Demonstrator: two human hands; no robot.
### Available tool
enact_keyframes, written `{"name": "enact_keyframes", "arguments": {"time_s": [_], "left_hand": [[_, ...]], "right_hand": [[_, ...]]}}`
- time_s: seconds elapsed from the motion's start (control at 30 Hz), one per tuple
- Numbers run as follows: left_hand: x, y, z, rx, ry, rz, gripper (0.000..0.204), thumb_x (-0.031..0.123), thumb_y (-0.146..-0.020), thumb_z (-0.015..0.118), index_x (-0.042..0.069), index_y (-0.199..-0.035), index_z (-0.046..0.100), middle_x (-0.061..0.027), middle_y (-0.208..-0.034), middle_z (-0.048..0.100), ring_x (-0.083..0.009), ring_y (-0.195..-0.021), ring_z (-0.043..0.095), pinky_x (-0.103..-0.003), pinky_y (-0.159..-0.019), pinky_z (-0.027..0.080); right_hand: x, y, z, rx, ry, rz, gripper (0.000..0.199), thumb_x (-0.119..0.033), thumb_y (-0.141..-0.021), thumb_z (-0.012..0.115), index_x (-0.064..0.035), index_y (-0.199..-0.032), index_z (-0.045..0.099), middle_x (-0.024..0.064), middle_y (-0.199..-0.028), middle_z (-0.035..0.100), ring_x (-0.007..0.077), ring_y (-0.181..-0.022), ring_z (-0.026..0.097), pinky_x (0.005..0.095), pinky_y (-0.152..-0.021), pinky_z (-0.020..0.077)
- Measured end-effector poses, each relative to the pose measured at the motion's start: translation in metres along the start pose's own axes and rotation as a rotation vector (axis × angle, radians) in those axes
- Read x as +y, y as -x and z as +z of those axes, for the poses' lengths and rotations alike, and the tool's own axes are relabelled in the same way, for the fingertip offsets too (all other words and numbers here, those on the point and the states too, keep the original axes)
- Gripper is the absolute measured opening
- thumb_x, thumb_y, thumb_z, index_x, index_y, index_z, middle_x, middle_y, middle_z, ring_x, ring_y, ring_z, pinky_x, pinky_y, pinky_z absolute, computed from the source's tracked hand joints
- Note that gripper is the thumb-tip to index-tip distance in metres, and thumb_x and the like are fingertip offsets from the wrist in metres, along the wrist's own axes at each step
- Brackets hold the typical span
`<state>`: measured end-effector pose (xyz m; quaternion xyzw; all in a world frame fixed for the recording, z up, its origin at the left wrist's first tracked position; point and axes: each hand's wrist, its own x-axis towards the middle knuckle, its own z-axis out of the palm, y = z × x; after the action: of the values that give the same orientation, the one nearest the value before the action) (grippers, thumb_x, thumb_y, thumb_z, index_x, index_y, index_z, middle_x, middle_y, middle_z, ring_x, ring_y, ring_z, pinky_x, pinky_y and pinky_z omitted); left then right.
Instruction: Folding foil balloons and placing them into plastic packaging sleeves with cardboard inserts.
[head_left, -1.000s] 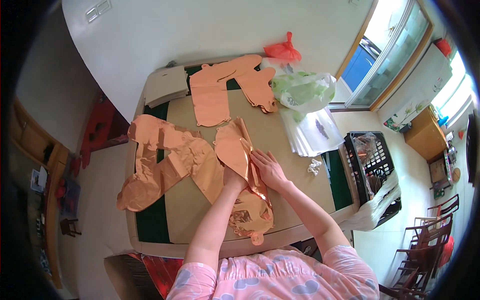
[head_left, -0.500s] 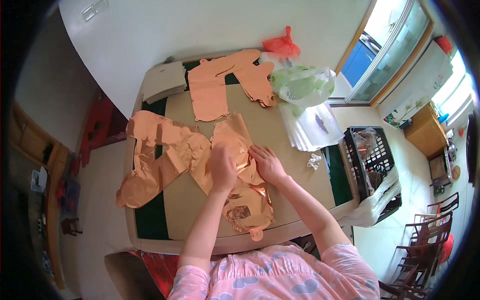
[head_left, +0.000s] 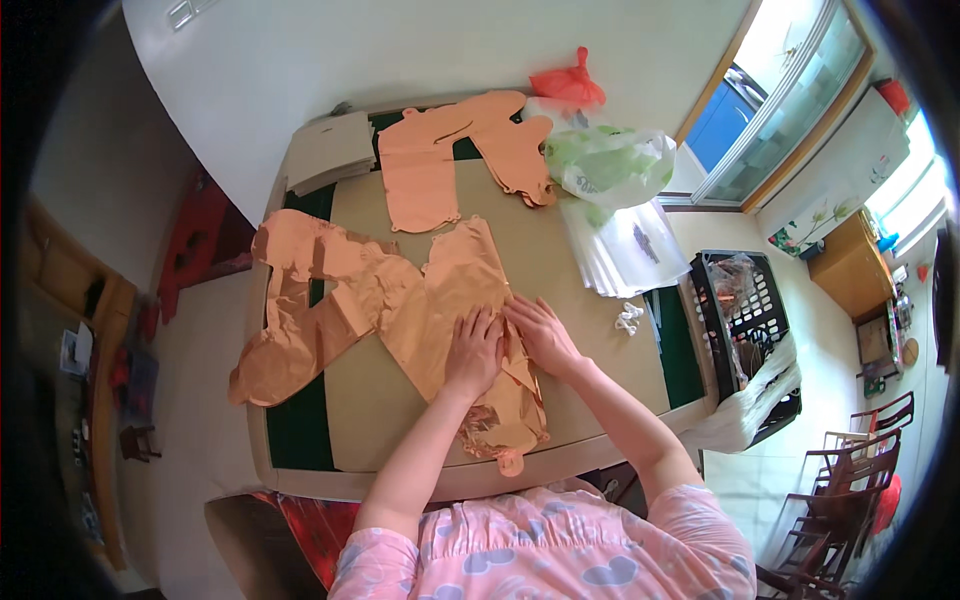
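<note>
A crinkled copper-coloured foil balloon, flat and partly folded, lies across the middle of the table towards its near edge. My left hand rests on it palm down, fingers extended against the foil. Close beside it on the right, my right hand also lies flat, fingers stretched out along the foil's right edge. The near end of the balloon, with a small rounded tab, points at me. Further back lies a pile of smooth copper foil balloons.
Brown cardboard covers much of the table. At the back left are stacked grey sheets. Clear plastic sleeves, a green-white bag, a red bag and white string lie rightward. A black crate stands beyond the right edge.
My left hand has come down and rightward onto the foil, beside my right hand. The balloon's right part now lies flatter, with less shiny crumpled foil showing.
</note>
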<state>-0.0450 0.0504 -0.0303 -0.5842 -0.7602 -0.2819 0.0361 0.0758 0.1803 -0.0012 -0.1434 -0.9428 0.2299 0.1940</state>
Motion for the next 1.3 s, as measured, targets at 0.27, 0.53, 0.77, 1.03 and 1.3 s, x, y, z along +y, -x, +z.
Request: {"name": "enact_keyframes", "arguments": {"time_s": [0.27,0.53,0.77,1.03,1.3], "left_hand": [[-0.001,-0.002,0.001,0.026,-0.016,0.013,0.037,0.018,-0.092,0.054,0.005,-0.126,0.053,-0.0165,-0.136,0.049,-0.0333,-0.130,0.042,-0.050,-0.108,0.032],[-0.002,-0.001,0.003,-0.010,-0.055,0.011,0.041,0.022,-0.091,0.054,0.006,-0.129,0.052,-0.0154,-0.137,0.048,-0.0317,-0.133,0.040,-0.049,-0.111,0.030],[-0.001,0.001,0.003,-0.006,-0.038,0.005,0.040,0.021,-0.091,0.054,0.006,-0.129,0.052,-0.0152,-0.138,0.048,-0.0316,-0.133,0.040,-0.049,-0.112,0.029],[-0.001,-0.003,0.001,-0.025,-0.055,-0.001,0.040,0.021,-0.091,0.055,0.006,-0.128,0.053,-0.0147,-0.137,0.048,-0.0311,-0.133,0.039,-0.050,-0.111,0.030],[0.000,-0.001,0.004,0.015,-0.053,0.019,0.039,0.021,-0.091,0.055,0.006,-0.127,0.053,-0.0148,-0.137,0.047,-0.0312,-0.133,0.040,-0.050,-0.110,0.031]], "right_hand": [[-0.013,0.083,-0.037,-0.244,0.033,-0.146,0.059,0.000,-0.074,0.061,-0.0088,-0.132,0.056,0.0071,-0.143,0.049,0.0225,-0.137,0.040,0.0463,-0.115,0.0290],[-0.012,0.110,-0.047,-0.327,0.110,-0.205,0.064,-0.004,-0.072,0.063,-0.0101,-0.135,0.053,0.0057,-0.147,0.044,0.0214,-0.140,0.036,0.0464,-0.116,0.0275],[-0.031,0.129,-0.058,-0.394,0.097,-0.208,0.058,-0.009,-0.076,0.062,-0.0079,-0.133,0.054,0.0071,-0.146,0.045,0.0219,-0.140,0.036,0.0478,-0.116,0.0262],[-0.045,0.117,-0.039,-0.380,0.102,-0.250,0.057,-0.012,-0.076,0.061,-0.0076,-0.133,0.055,0.0070,-0.145,0.047,0.0209,-0.139,0.037,0.0485,-0.117,0.0239],[-0.039,0.141,-0.059,-0.302,-0.025,-0.219,0.050,-0.005,-0.070,0.062,-0.0094,-0.120,0.063,0.0074,-0.130,0.059,0.0246,-0.127,0.051,0.0503,-0.112,0.0331]]}}
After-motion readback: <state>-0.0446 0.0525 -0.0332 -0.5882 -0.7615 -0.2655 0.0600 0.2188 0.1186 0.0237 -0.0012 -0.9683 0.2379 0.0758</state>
